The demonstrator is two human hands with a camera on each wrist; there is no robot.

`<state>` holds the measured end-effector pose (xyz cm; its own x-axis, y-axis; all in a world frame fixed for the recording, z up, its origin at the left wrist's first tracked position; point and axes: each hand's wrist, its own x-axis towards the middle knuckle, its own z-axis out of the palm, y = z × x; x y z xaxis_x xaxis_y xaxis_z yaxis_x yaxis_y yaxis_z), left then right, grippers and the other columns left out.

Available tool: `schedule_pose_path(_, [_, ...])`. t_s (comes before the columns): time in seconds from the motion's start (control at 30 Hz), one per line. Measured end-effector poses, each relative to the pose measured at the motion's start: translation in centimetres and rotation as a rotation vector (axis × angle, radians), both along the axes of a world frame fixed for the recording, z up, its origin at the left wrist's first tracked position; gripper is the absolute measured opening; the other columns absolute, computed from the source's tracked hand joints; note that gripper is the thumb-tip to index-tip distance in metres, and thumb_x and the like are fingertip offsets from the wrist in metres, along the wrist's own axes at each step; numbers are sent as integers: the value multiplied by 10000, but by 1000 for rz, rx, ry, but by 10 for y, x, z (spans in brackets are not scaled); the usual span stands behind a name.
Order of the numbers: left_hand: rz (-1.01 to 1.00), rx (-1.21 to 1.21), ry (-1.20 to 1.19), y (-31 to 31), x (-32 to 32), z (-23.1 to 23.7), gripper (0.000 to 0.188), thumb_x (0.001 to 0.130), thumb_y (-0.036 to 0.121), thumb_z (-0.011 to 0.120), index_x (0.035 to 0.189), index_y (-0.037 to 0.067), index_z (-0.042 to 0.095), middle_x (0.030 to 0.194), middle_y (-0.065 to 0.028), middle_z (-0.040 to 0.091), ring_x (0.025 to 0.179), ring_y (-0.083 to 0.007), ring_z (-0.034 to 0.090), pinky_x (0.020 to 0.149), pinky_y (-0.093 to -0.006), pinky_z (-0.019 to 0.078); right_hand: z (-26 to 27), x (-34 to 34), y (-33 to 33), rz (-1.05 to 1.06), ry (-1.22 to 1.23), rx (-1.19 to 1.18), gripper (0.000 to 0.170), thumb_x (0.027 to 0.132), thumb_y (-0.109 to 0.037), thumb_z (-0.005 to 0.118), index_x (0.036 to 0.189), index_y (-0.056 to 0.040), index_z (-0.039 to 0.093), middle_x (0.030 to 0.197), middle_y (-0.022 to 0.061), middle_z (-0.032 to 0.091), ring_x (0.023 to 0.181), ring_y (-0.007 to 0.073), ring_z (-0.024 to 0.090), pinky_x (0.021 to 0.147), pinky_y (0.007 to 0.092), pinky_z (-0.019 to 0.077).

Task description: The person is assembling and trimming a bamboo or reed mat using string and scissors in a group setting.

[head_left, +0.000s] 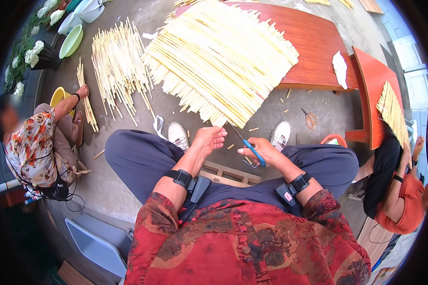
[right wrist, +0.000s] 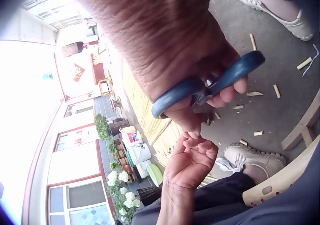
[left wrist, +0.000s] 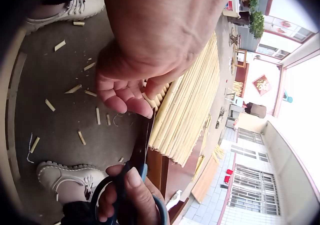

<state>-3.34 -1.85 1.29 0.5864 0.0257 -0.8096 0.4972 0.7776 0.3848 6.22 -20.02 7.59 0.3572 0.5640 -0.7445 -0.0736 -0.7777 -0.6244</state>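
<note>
A broad mat of pale, straight stalks (head_left: 223, 57) lies over a reddish wooden table, its near corner jutting toward my lap. At that corner my left hand (head_left: 208, 141) has its fingers curled, thumb and fingertips pinching the mat's edge, with the stalk ends (left wrist: 172, 152) right beside them in the left wrist view. My right hand (head_left: 266, 151) grips scissors (head_left: 255, 152) by their blue handles (right wrist: 177, 96). The dark blades point at the mat's corner, close to the left fingertips. Thumb and fingers pass through the handle loops.
The reddish table (head_left: 314, 42) extends behind the mat. Loose stalks (head_left: 119, 66) lie on the floor at left, beside a seated person (head_left: 40, 137) holding a bundle. Orange-handled scissors (head_left: 310, 119) and short cut pieces lie on the floor. Another person (head_left: 402, 204) sits at right.
</note>
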Motion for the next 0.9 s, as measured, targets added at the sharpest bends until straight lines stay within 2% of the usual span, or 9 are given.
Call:
schedule_pose_path(0.07, [75,56,-27,-4,-2,4,169,818,217,537,803,55,582,650,-2,590,517,-97,524,501,-262,449,9,3,0,159,-229,24,395,693,-387,655,697,-12,527,518,83,511,466,139,522,422,289,398])
schedule_pose_path(0.3, [262,318,104,17,4,-13,187,820,238,522,745,71,560,595,17,551,451,-89,469,436,-264,428,12,3,-2,127,-21,45,415,690,-387,651,717,8,525,541,110,521,496,203,536,482,326,413])
schedule_pose_path(0.4, [246,185,168,20,10,-8,218,850,238,458,758,56,536,550,24,469,457,-104,416,452,-289,406,8,-1,5,89,-61,133,405,696,-385,648,718,-2,519,550,103,523,489,190,533,471,321,410])
schedule_pose_path(0.47, [222,93,167,16,12,-4,224,861,232,432,771,50,526,546,23,454,452,-104,397,460,-289,395,-7,-3,7,153,-320,179,398,695,-384,654,733,-10,524,551,88,520,467,159,523,449,302,407])
schedule_pose_path(0.5, [206,0,168,14,13,-2,232,871,226,406,783,43,517,542,21,439,447,-104,377,469,-290,385,-11,-2,6,153,-320,178,398,695,-384,654,733,-10,524,551,88,520,467,159,523,449,302,407])
schedule_pose_path(0.63, [162,-31,184,6,17,-1,239,883,205,365,807,28,506,538,18,420,448,-110,369,481,-292,381,-12,-2,10,6,6,69,406,685,-392,663,744,-14,530,560,93,518,474,158,525,459,304,416])
schedule_pose_path(0.8, [148,222,74,10,15,-1,239,842,238,469,771,27,557,578,8,507,470,-100,442,444,-265,409,-11,-6,6,-75,173,24,405,683,-396,667,756,-20,535,563,86,515,487,150,529,462,301,417])
schedule_pose_path(0.87, [105,287,45,12,12,13,244,839,247,478,769,27,557,583,3,518,447,-100,440,429,-255,404,-1,-4,13,42,-94,110,426,672,-402,674,775,-13,534,583,99,528,493,165,536,471,299,420])
schedule_pose_path(0.9, [54,344,11,11,11,19,250,835,256,487,767,26,557,588,-3,530,425,-100,438,414,-246,400,-3,-5,12,40,-93,114,426,672,-402,674,775,-13,534,583,99,528,493,165,536,471,299,420])
